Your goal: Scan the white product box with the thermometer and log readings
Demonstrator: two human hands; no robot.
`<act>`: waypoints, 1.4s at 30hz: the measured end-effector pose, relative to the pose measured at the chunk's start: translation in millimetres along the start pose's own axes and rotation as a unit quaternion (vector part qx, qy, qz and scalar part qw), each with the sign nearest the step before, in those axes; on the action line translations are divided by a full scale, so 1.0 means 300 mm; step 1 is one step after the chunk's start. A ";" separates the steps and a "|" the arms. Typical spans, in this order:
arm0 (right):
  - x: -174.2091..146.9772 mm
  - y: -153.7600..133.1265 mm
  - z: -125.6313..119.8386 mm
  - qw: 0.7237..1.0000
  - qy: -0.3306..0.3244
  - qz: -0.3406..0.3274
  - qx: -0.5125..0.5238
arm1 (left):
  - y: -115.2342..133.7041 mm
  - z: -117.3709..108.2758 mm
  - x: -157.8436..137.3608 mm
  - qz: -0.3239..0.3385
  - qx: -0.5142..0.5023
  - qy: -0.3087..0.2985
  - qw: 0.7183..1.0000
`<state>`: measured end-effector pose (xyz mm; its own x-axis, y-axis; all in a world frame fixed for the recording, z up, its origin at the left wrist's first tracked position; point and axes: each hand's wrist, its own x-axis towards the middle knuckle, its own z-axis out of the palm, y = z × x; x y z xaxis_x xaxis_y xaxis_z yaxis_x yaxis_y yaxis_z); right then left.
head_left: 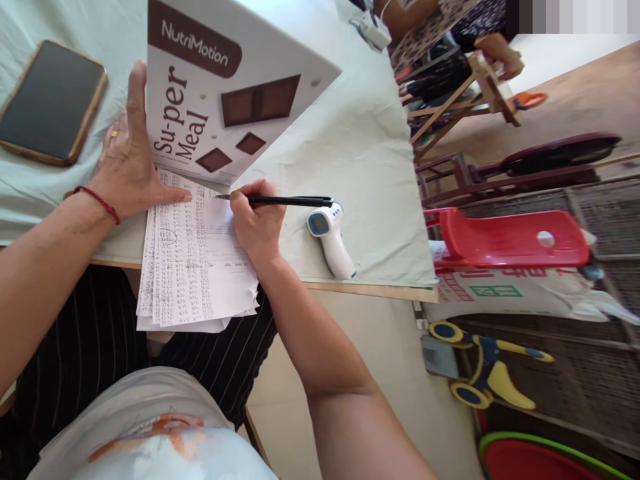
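Observation:
A black pen (280,199) is in my right hand (261,223), which is closed around it, its tip at the upper part of a stack of papers (225,280). Rows of handwritten figures cover the top sheet, and one spot is circled. My left hand (126,157) is spread, with the thumb lying on the top of the sheets and the index finger stretched along the side of a white and brown box (210,93) marked "NutriMotion Su-per Meal". The box stands behind the papers, and their far edge is hidden by it.
On the cloth-covered table (370,140) lie a phone (53,103) and a white infrared thermometer (331,241). Off its right side are a red plastic seat (510,238), a printed sack (505,293) and a yellow-blue tricycle (487,363). Another person's hand (500,55) shows at the upper right.

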<state>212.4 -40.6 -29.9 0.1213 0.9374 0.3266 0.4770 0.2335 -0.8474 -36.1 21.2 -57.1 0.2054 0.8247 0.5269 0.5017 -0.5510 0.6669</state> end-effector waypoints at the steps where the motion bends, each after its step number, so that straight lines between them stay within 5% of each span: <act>1: 0.001 -0.002 -0.002 1.000 0.001 0.003 0.003 | -0.001 0.002 0.009 0.012 0.003 -0.005 1.000; 5: 0.004 0.004 -0.007 1.000 0.022 0.003 0.006 | -0.011 0.013 0.062 0.034 -0.030 0.013 0.999; 14: 0.003 0.033 0.011 0.996 0.054 -0.068 0.010 | 0.092 -0.024 0.122 -0.036 -0.205 -0.019 0.978; 18: -0.013 -0.017 -0.057 0.985 0.055 -0.145 -0.071 | 0.091 -0.031 0.105 -0.022 -0.160 0.032 0.986; 21: -0.039 -0.030 -0.126 0.971 -0.011 -0.179 -0.156 | 0.075 -0.029 0.103 -0.004 -0.164 0.072 0.984; 25: -0.078 0.006 -0.160 0.942 -0.097 -0.186 -0.262 | 0.090 -0.037 0.128 0.057 -0.202 0.159 0.965; 28: -0.096 0.034 -0.140 0.936 -0.091 -0.180 -0.289 | 0.133 -0.053 0.137 0.097 -0.273 0.192 0.938; 32: -0.107 0.037 -0.108 0.935 -0.061 -0.163 -0.308 | 0.175 -0.070 0.103 0.023 -0.374 0.135 0.917; 36: -0.100 0.038 -0.124 0.945 -0.067 -0.156 -0.281 | 0.134 -0.077 0.060 -0.103 -0.366 0.095 0.920; 42: -0.008 0.102 -0.212 0.934 -0.063 -0.127 -0.328 | 0.043 -0.065 0.053 -0.085 -0.344 0.056 0.933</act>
<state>282.1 -52.1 -29.9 -0.1528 0.9060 0.3947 0.9124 0.2828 -0.2959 -42.8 24.5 -29.8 0.0631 0.9103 0.4091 -0.1473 -0.3970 0.9059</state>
